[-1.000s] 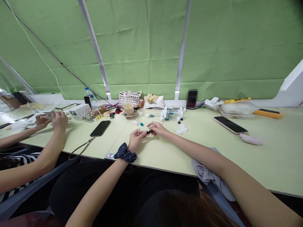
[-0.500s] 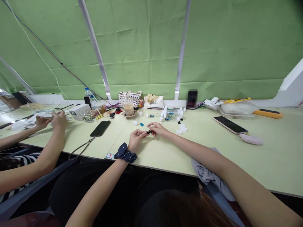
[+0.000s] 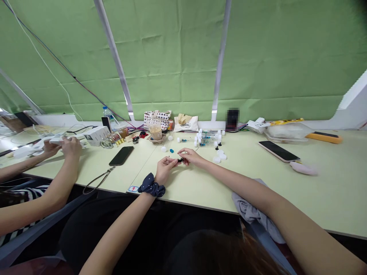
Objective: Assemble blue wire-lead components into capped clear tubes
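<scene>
Over the pale table (image 3: 200, 187), my left hand (image 3: 164, 168) pinches a small black part (image 3: 180, 160) between its fingertips. My right hand (image 3: 189, 156) meets it from the right, its fingers closed around the other end of the same part. Just beyond my hands lie a small blue piece (image 3: 171, 151) and a white cap (image 3: 163, 149). Several clear tubes with white ends and blue bits (image 3: 208, 137) are grouped further back. White discs (image 3: 217, 159) lie to the right of my right hand, with small black pieces (image 3: 217, 148) behind them.
A dark phone (image 3: 121, 156) with a strap lies at left, another phone (image 3: 278, 151) at right. A drink cup (image 3: 155, 131) stands at the back beside a patterned bag (image 3: 164, 119). Another person's hands (image 3: 71, 148) hold a white object at far left.
My hands stay almost in place around the black part. The other person's hands at far left have shifted slightly.
</scene>
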`<control>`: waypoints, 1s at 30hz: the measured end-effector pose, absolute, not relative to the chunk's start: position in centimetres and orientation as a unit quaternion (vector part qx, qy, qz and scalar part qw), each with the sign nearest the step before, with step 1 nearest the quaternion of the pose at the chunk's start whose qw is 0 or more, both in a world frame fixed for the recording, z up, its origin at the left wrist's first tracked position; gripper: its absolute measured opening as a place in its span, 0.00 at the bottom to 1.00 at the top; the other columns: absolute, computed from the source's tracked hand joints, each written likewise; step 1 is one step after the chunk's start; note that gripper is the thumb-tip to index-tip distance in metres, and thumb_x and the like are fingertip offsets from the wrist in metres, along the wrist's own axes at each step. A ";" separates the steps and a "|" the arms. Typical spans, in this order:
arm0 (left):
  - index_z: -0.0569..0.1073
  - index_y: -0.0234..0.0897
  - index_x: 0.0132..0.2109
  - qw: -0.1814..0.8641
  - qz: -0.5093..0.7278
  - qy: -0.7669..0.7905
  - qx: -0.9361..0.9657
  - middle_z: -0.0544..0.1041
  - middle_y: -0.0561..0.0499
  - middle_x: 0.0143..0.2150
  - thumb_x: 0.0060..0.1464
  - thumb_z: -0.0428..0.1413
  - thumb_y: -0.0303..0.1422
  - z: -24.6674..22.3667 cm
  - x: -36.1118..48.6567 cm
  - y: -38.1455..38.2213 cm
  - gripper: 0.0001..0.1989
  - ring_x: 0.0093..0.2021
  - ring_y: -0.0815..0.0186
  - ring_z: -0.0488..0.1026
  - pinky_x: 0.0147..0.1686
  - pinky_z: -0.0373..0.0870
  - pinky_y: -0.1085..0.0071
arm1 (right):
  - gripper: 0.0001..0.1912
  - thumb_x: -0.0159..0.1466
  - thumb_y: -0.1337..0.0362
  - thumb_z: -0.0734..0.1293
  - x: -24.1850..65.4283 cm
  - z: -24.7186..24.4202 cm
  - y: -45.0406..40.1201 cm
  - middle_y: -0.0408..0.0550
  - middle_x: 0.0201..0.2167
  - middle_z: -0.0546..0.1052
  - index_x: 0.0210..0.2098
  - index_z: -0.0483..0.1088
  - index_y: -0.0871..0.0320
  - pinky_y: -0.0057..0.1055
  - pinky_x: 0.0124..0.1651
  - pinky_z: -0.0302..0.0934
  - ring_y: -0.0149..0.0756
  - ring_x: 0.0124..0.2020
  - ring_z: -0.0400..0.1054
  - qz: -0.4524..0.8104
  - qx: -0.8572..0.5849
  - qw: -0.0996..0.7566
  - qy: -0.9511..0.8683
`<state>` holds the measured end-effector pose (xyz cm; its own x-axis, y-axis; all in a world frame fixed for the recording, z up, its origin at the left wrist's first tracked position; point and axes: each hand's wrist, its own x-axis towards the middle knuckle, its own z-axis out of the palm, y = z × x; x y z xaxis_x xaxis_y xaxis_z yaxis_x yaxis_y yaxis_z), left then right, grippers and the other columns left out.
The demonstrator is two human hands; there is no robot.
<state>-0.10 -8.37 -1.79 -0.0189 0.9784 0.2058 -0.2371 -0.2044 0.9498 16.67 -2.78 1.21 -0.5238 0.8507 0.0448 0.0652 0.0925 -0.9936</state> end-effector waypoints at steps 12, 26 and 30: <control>0.68 0.34 0.30 0.499 0.615 0.380 0.479 0.78 0.48 0.31 0.40 0.67 0.38 -1.9 -0.1 -8.4 0.17 0.37 0.59 0.78 0.43 0.70 0.62 | 0.14 0.61 0.60 0.65 17.0 1.3 -3.0 0.36 0.13 0.69 0.44 0.64 0.58 0.19 0.17 0.53 0.25 0.12 0.60 0.610 -0.309 0.315 -0.658; 0.67 0.35 0.33 0.522 0.610 0.395 0.446 0.79 0.45 0.32 0.40 0.66 0.41 -0.9 0.3 -8.7 0.19 0.35 0.61 0.78 0.41 0.70 0.64 | 0.20 0.54 0.51 0.70 17.3 1.0 -2.7 0.40 0.19 0.70 0.34 0.69 0.62 0.21 0.18 0.55 0.24 0.17 0.60 0.503 -0.263 0.316 -0.760; 0.68 0.35 0.37 0.554 0.594 0.389 0.435 0.79 0.43 0.33 0.44 0.62 0.45 0.1 0.1 -8.4 0.20 0.36 0.57 0.78 0.40 0.70 0.63 | 0.21 0.50 0.51 0.72 17.7 0.9 -1.9 0.41 0.21 0.72 0.33 0.69 0.63 0.22 0.18 0.53 0.22 0.16 0.58 0.489 -0.259 0.326 -0.767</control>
<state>0.14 -8.41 0.10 -0.0080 0.9963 0.0857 -0.3209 -0.0838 0.9434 17.67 -1.90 0.89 -0.6537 0.7152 0.2472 0.0778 0.3885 -0.9182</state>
